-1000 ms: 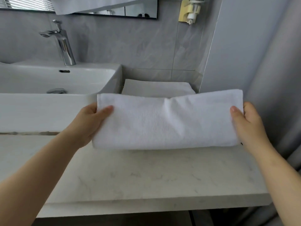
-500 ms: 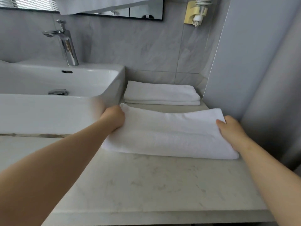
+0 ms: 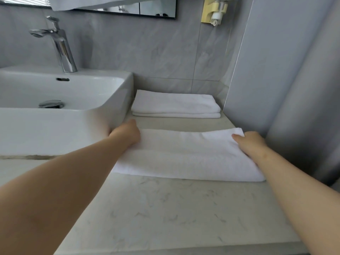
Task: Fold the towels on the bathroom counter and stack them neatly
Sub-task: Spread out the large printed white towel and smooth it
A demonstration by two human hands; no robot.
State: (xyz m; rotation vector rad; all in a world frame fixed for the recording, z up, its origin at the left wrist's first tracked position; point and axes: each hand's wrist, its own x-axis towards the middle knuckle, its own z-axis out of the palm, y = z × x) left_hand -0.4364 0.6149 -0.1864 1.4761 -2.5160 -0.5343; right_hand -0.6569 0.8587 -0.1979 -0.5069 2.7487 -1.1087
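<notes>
Two bare forearms reach in from the lower edge of the head view, one from each bottom corner. Neither arm shows a sleeve, cuff, watch, bracelet or glove along its visible length. The left hand [image 3: 127, 134] and the right hand [image 3: 252, 144] are bare too, and no ring shows on the fingers [image 3: 237, 137] that can be seen.
</notes>
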